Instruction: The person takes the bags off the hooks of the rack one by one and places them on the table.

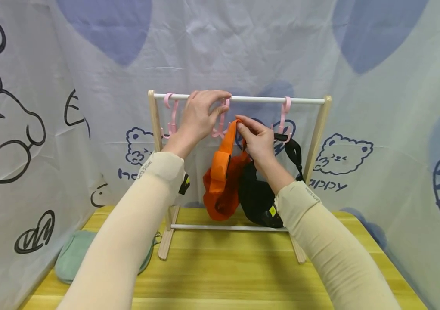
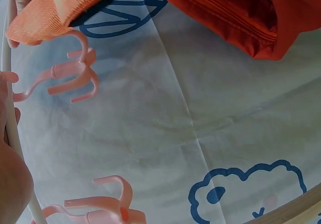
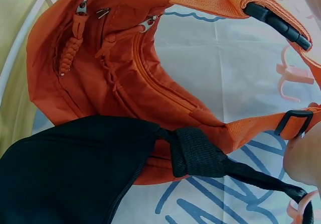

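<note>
An orange waist bag (image 1: 220, 206) dangles by its webbing strap (image 1: 228, 142), which my right hand (image 1: 258, 140) pinches near the top of its loop. Zips and a black buckle (image 3: 278, 25) show on it in the right wrist view. My left hand (image 1: 203, 114) is at the white rail, its fingers and thumb gripping the upper part of the middle pink hook (image 1: 221, 122). The strap loop is just right of that hook's prongs (image 2: 83, 73). Close beside the orange bag, a black bag (image 1: 256, 198) hangs by its strap from the right pink hook (image 1: 283, 118).
The wooden rack, with its white top rail (image 1: 266, 99), stands on a yellow wood table (image 1: 220, 275). Another pink hook (image 1: 171, 114) is at the rail's left. A green pouch (image 1: 74, 254) lies front left, partly behind the left sleeve. Printed cloth (image 1: 212, 47) encloses the back and sides.
</note>
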`<state>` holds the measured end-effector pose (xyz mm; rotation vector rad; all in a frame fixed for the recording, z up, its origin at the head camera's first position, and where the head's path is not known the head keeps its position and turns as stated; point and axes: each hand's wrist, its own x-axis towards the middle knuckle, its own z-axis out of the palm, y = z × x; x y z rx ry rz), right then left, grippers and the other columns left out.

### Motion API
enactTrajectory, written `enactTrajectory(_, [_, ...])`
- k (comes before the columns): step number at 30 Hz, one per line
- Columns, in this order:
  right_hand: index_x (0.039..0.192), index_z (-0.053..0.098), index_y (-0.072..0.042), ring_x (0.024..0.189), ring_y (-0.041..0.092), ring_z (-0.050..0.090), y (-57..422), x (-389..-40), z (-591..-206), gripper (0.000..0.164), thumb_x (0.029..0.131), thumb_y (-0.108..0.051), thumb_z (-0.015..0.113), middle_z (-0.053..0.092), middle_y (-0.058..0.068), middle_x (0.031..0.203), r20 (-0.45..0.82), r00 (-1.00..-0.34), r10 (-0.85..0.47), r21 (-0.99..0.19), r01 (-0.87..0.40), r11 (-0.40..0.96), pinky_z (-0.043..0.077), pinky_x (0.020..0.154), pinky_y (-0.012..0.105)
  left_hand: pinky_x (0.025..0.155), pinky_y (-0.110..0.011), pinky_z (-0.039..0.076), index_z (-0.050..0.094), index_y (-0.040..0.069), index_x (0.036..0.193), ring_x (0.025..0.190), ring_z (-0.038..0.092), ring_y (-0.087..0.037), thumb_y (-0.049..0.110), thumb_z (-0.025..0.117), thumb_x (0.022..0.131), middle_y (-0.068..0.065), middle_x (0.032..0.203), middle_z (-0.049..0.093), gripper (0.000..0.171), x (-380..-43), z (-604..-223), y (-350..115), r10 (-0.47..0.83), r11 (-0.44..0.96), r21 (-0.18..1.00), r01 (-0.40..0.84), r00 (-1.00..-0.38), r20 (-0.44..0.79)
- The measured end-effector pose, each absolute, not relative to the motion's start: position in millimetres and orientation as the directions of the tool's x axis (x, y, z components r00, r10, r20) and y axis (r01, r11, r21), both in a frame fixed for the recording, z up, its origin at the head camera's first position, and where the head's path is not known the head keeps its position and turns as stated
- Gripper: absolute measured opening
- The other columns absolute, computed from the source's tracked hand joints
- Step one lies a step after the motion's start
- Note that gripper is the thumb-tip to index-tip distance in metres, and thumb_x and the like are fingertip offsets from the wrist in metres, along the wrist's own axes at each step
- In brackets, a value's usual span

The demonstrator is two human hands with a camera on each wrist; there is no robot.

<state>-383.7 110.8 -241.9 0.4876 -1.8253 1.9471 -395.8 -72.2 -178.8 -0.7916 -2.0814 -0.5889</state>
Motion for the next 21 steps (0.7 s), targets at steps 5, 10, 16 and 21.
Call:
enactTrajectory(5, [0.127, 0.076, -0.012, 0.101, 0.017, 0.067, 112.2, -379.6, -242.4, 0.028, 0.101, -0.018, 0.070, 0.074, 0.003, 0.115, 0.536, -0.842, 0.058, -0.842, -0.539, -0.032, 0.056, 0.100, 0.041, 0.117, -0.040, 0.035, 0.071, 0.015, 0.134, 0.131, 0.058, -0.025, 0.027, 0.068, 0.101, -0.003, 0.134, 0.071, 0.035, -394.1, -178.0, -72.5, 0.331, 0.691, 0.135, 0.710, -0.477, 0.814])
enactTrajectory(10, [0.128, 0.076, -0.010, 0.098, 0.016, 0.067, 114.4, -378.0, -245.1, 0.029, 0.101, -0.016, 0.070, 0.074, 0.002, 0.114, 0.539, -0.840, 0.056, -0.840, -0.542, -0.042, 0.059, 0.089, 0.027, 0.116, -0.040, 0.036, 0.072, 0.014, 0.133, 0.129, 0.059, -0.025, 0.026, 0.069, 0.101, -0.003, 0.132, 0.072, 0.034, -396.9, -175.9, -71.0, 0.327, 0.679, 0.135, 0.721, -0.463, 0.824])
enactTrajectory(16, [0.129, 0.075, -0.010, 0.100, 0.017, 0.068, 115.9, -375.1, -251.6, 0.030, 0.101, -0.017, 0.070, 0.074, 0.003, 0.114, 0.506, -0.861, 0.044, -0.860, -0.508, -0.044, 0.059, 0.092, 0.033, 0.117, -0.037, 0.035, 0.071, 0.014, 0.134, 0.132, 0.058, -0.025, 0.028, 0.068, 0.102, -0.003, 0.136, 0.070, 0.035, -397.8, -177.3, -70.3, 0.327, 0.683, 0.145, 0.716, -0.477, 0.816])
enactTrajectory(21, [0.129, 0.075, -0.011, 0.102, 0.021, 0.069, 118.1, -373.1, -257.7, 0.030, 0.101, -0.018, 0.070, 0.075, 0.002, 0.112, 0.511, -0.859, 0.038, -0.858, -0.512, -0.037, 0.060, 0.079, 0.027, 0.126, -0.040, 0.024, 0.066, 0.015, 0.141, 0.137, 0.054, -0.023, 0.029, 0.065, 0.104, -0.003, 0.144, 0.064, 0.039, -393.9, -179.7, -70.7, 0.350, 0.712, 0.112, 0.693, -0.489, 0.799])
